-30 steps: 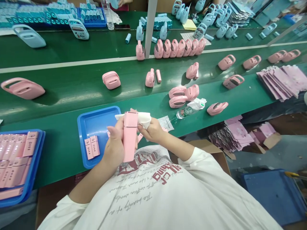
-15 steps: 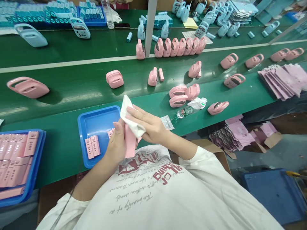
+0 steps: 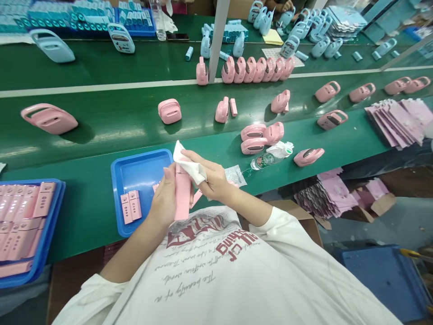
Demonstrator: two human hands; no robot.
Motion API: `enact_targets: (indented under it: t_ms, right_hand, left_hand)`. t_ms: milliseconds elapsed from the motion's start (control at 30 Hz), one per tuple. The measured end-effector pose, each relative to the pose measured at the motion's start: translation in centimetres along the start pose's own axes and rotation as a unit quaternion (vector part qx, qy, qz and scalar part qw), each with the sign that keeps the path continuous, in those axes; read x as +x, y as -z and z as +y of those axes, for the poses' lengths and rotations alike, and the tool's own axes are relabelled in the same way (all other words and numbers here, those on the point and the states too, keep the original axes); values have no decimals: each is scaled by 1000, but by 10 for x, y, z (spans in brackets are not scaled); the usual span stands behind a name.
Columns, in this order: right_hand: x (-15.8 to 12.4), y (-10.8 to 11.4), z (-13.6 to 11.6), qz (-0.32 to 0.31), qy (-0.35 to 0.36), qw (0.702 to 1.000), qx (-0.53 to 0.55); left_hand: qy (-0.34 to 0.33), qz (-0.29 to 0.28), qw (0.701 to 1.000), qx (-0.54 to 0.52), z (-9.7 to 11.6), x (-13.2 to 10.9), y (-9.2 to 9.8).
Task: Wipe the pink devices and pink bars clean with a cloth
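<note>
My left hand (image 3: 165, 195) is closed around a pink handheld device (image 3: 182, 192) with a long smooth face, held upright in front of my shirt. A folded white cloth (image 3: 191, 165) lies over its upper end, pinched in my right hand (image 3: 214, 179). Some small holes show on the device just below the cloth. Another slim pink piece (image 3: 196, 197) shows under my right hand; I cannot tell what it belongs to. Just left of my hands, a blue tray (image 3: 142, 164) holds a few pink microphone-like sticks (image 3: 130, 206).
A fuller blue tray (image 3: 58, 198) of pink sticks stands at the left. Pink handled speakers (image 3: 169, 111) are spread along the green bench, with a water bottle (image 3: 267, 159) and a clear packet (image 3: 236, 175) near my right arm. A post (image 3: 218, 40) rises behind; pink sheets (image 3: 399, 119) are stacked right.
My right hand has drawn the cloth slightly down and turned, uncovering more of the pink device's upper face. The whole view has shifted a little.
</note>
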State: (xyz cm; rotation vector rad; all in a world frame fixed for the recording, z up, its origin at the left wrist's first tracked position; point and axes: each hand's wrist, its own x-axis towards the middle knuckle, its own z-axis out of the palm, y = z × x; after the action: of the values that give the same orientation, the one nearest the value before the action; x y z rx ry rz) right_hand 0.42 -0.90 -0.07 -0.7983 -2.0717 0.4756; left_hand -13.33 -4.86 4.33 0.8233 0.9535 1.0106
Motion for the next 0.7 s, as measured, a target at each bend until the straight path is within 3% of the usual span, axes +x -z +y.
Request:
enact_targets:
  t_ms: [200, 333, 467, 533, 600, 700]
  right_hand:
    - [3, 6, 23, -60, 59, 996, 25]
    - [11, -2, 18, -11, 34, 999, 10]
    - [17, -4, 12, -2, 33, 997, 64]
    - [19, -2, 17, -28, -9, 988, 155]
    - [22, 0, 33, -55, -97, 964, 242]
    - [37, -2, 75, -34, -215, 940, 264]
  left_hand:
    - [27, 5, 999, 19, -5, 1, 3]
    - [-5, 41, 999, 28, -7, 4, 1]
    - [20, 11, 1000, -5, -8, 10, 9]
    - [38, -7, 999, -30, -8, 13, 13]
    - [35, -10, 998, -59, -5, 16, 16]
    - [4, 19, 996, -89, 0, 18, 19]
